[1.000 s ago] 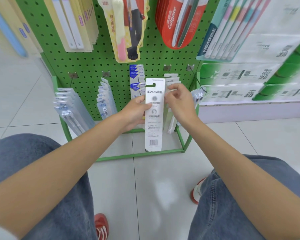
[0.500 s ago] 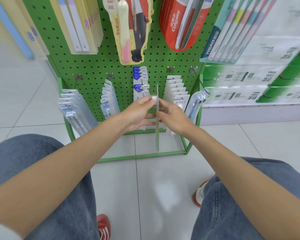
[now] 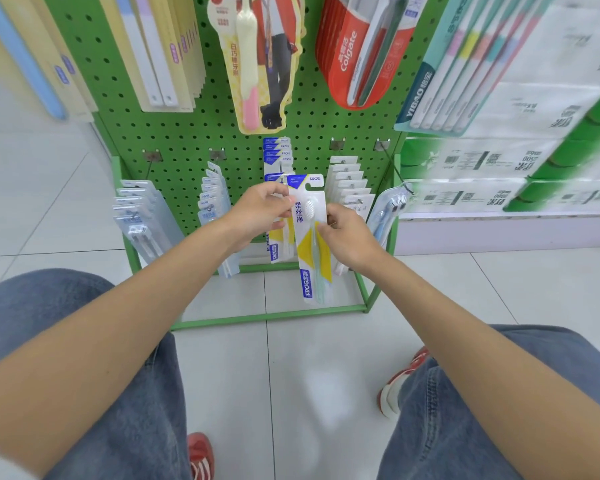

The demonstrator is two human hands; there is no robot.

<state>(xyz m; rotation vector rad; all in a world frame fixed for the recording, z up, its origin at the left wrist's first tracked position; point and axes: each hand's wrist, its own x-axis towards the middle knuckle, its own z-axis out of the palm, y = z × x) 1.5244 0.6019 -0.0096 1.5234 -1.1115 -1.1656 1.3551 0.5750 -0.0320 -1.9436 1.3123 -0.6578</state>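
My left hand (image 3: 262,213) pinches the toothbrush pack (image 3: 310,237) near its top. My right hand (image 3: 349,237) grips its edge, lower down.

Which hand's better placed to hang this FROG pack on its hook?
Left, probably: the left hand pinches the FROG pack near its top, just below the matching hung packs; the right hand grips lower.

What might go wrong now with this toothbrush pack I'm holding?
The left hand and right hand pinch only the upper half of the Frog toothbrush pack, so it could slip and drop to the floor. Its free lower end might also knock the crowded white packs hanging beside it.
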